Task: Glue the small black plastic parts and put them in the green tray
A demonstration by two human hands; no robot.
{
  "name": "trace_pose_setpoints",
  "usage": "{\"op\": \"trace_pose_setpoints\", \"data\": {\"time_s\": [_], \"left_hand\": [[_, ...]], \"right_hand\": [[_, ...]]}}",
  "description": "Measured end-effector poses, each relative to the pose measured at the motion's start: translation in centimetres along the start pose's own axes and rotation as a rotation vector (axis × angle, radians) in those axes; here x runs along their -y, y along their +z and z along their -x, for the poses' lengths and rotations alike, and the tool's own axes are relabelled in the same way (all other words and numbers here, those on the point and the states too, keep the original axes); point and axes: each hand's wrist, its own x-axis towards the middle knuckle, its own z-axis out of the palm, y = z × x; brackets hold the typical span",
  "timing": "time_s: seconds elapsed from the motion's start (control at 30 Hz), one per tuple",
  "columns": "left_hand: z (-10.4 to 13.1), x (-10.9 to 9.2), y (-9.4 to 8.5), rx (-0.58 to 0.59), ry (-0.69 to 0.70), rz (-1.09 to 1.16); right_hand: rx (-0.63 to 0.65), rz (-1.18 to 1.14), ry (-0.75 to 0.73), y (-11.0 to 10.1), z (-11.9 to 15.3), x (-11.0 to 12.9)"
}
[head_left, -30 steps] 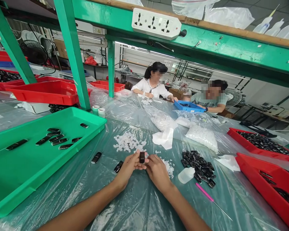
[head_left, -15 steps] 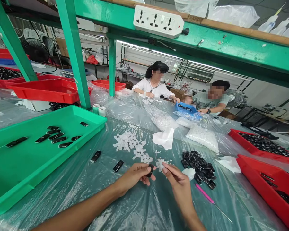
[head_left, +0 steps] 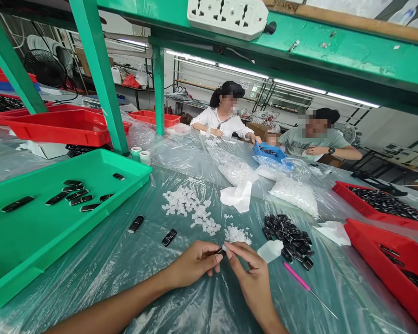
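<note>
Just above the plastic-covered table, my left hand (head_left: 194,264) is closed around a small black plastic casing (head_left: 220,252), mostly hidden by the fingers. My right hand (head_left: 250,268) pinches a tiny white piece (head_left: 225,247) against the casing's end. Beyond the fingers lie a heap of very small white bits (head_left: 237,235) and a larger spread of white pieces (head_left: 184,202). Two black casings rest to the left, one (head_left: 169,237) nearer and one (head_left: 136,224) farther. Right of my right hand are a white bottle (head_left: 271,250) on its side and a pile of black casings (head_left: 288,239).
A pink-handled pick (head_left: 297,277) lies at the right. The green tray (head_left: 73,232) on the left holds several casings; red trays (head_left: 379,260) stand at the right. Bags of white pieces (head_left: 294,195) lie farther back. Two people sit across the table near a blue tray (head_left: 270,155).
My right hand has moved from the small white heap to the casing in my left hand, bringing a white piece against it. Across the table, one person's hand has left the blue tray.
</note>
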Motion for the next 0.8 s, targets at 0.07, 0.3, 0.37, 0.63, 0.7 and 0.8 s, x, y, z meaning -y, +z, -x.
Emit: {"op": "trace_pose_setpoints", "data": {"time_s": [0.07,0.3,0.37,0.63,0.7,0.8], "left_hand": [[0.1,-0.1,0.1,-0.024,0.019,-0.064],[0.4,-0.8,0.3,-0.109,0.053,-0.217],[0.3,-0.9,0.3,-0.099,0.060,-0.143],[0.0,-0.4,0.0,-0.051,0.042,-0.001],[-0.1,-0.2,0.0,-0.044,0.025,-0.009],[-0.3,-0.1,-0.2,-0.106,0.006,0.003]], "right_hand": [[0.011,-0.005,-0.019,0.0,-0.1,0.0],[0.031,-0.057,0.080,0.3,0.0,0.0],[0.031,-0.071,0.115,0.5,0.2,0.1],[0.048,-0.094,0.158,1.1,0.6,0.6],[0.038,-0.072,0.124,0.8,0.0,0.4],[-0.017,0.024,0.064,-0.1,-0.9,-0.3]]}}
